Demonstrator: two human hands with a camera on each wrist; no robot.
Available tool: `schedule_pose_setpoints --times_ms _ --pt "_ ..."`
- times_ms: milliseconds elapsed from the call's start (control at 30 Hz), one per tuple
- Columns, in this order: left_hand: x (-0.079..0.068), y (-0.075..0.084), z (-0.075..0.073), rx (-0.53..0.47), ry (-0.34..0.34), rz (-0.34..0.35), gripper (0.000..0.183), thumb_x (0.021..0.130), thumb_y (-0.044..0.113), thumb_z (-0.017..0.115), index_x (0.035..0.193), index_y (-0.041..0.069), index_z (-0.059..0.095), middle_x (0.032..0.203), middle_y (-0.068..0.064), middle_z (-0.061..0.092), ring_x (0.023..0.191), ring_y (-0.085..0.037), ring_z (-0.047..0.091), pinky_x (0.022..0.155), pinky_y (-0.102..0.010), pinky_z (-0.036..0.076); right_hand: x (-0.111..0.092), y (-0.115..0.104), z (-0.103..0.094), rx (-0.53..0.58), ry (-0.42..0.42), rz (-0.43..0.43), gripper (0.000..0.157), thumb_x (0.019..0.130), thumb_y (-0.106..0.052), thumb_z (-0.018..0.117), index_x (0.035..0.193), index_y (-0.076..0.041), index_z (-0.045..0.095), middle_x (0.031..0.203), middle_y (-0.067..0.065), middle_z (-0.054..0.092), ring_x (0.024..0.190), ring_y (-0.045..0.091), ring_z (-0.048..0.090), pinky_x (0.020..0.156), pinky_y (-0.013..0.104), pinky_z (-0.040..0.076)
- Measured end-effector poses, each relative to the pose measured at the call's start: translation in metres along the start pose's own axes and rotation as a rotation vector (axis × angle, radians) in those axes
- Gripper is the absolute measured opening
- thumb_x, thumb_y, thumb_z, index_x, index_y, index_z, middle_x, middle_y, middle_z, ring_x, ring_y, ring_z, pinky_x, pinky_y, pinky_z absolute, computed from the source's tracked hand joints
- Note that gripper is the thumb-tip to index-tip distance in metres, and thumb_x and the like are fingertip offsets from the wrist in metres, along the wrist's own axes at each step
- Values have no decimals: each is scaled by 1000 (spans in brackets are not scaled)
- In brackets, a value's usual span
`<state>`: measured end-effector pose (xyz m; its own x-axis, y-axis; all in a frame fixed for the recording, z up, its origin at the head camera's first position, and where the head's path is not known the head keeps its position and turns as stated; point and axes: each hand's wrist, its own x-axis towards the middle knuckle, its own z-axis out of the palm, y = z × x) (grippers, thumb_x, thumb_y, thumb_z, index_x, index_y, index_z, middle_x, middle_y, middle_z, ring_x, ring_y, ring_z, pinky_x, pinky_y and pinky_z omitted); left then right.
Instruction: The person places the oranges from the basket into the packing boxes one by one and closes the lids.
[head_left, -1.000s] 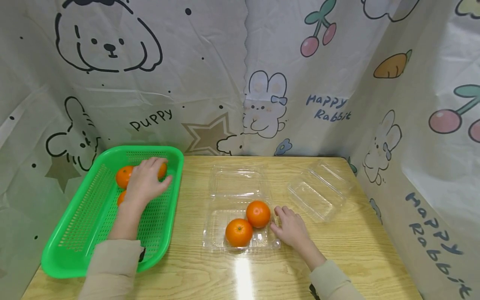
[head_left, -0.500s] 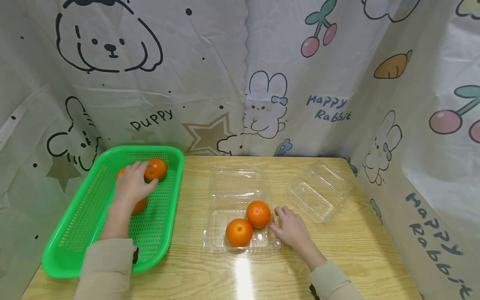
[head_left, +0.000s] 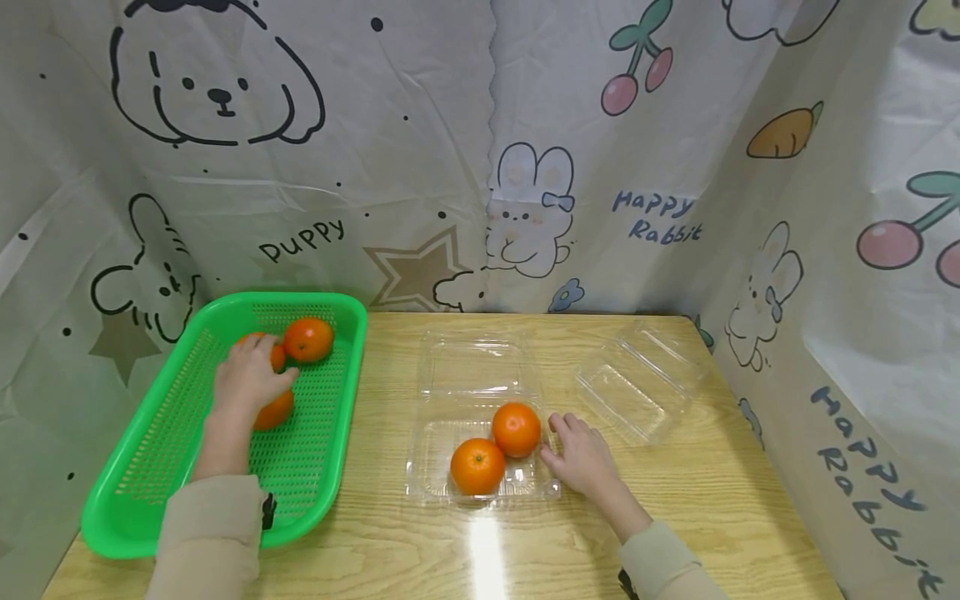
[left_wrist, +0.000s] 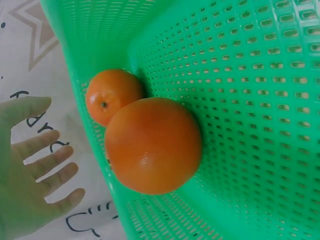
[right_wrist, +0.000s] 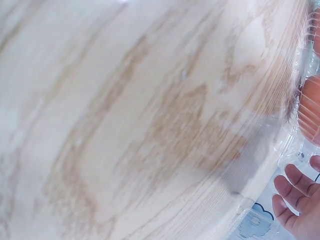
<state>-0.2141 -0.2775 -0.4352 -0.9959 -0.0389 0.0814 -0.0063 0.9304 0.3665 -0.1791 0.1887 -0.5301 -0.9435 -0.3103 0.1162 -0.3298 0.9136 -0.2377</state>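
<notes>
My left hand [head_left: 247, 377] is over the green basket [head_left: 347, 400], above the oranges in it. In the left wrist view its fingers [left_wrist: 50, 155] are spread and hold nothing. One orange [head_left: 309, 340] lies at the basket's far end. Another orange [head_left: 277, 357] is partly hidden behind the hand, and a third orange [head_left: 276, 410] shows beside the wrist. My right hand [head_left: 585, 457] is at the right edge of an unfolded clear plastic box [head_left: 435, 433], fingers loosely bent around nothing. Two oranges [head_left: 477, 467] sit in the near half of that box.
A second clear plastic container [head_left: 637, 383] lies at the back right of the wooden table [head_left: 720, 500]. A printed cloth [head_left: 420, 150] hangs behind the table and along both sides. The basket stands at the table's left edge.
My left hand has drawn back left and toward me over the basket, uncovering the far orange. My right hand and the oranges in the clear box have stayed in place.
</notes>
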Motion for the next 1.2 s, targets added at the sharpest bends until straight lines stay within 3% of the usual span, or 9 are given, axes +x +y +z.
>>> schedule_pose_setpoints --times_ms 400,833,1200 --pt "4 -17 10 -18 -139 -105 74 82 33 58 132 -13 29 129 -39 26 111 -57 27 77 -67 34 0 0 1 5 8 2 32 79 -35 57 102 -14 51 92 3 53 83 22 53 65 37 44" --pt "4 -28 25 -61 -205 -161 87 81 36 59 138 -13 15 133 -42 16 115 -60 20 80 -69 31 0 -1 1 10 -13 19 32 79 -35 57 103 -15 51 94 3 53 85 21 53 67 36 44" --pt "2 -29 30 -68 -210 -184 78 80 32 57 133 -13 23 129 -41 20 113 -59 21 78 -69 32 0 0 2 7 -5 15 32 78 -35 57 103 -14 51 93 3 53 84 22 53 66 36 44"
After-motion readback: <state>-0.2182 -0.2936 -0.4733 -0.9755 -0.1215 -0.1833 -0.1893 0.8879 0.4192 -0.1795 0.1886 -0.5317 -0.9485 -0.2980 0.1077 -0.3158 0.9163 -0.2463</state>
